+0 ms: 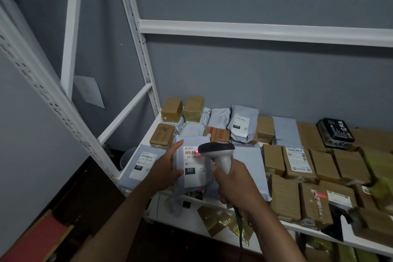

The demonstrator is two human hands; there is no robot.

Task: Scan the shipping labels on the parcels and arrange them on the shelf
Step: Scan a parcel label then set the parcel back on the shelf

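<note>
My left hand (168, 166) holds a grey poly-bag parcel (192, 181) by its left edge, above the front left of the white shelf (212, 202). Its white shipping label (194, 162) faces me, printed 231. My right hand (232, 178) grips a grey barcode scanner (217, 150), whose head sits just right of the label. A red scan light falls on the label's barcode. The scanner's cable hangs down past my right wrist.
The shelf holds several brown cardboard boxes (297, 161) and grey bags (242, 122); another labelled grey bag (142, 164) lies at the front left corner. A black packet (335, 133) sits at the back right. A white upright (140, 49) and crossbeam (265, 30) frame the shelf.
</note>
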